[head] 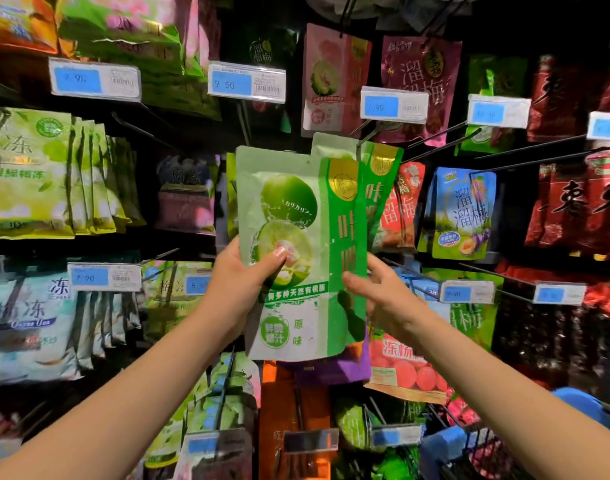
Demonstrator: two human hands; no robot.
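Observation:
A green snack pouch (296,209) printed with green plums is held upright in front of a shop display, at the middle of the head view. My left hand (241,275) grips its left edge, thumb across the front. My right hand (376,289) pinches its right edge lower down. Behind it hang more pouches of the same kind (379,174) on a peg hook (376,129).
Peg hooks carry many snack bags all around: pale green bags (37,174) at left, a blue pouch (459,213) and red bags (573,209) at right. Price tags (246,83) jut forward on hook ends. A blue basket (476,441) sits low right.

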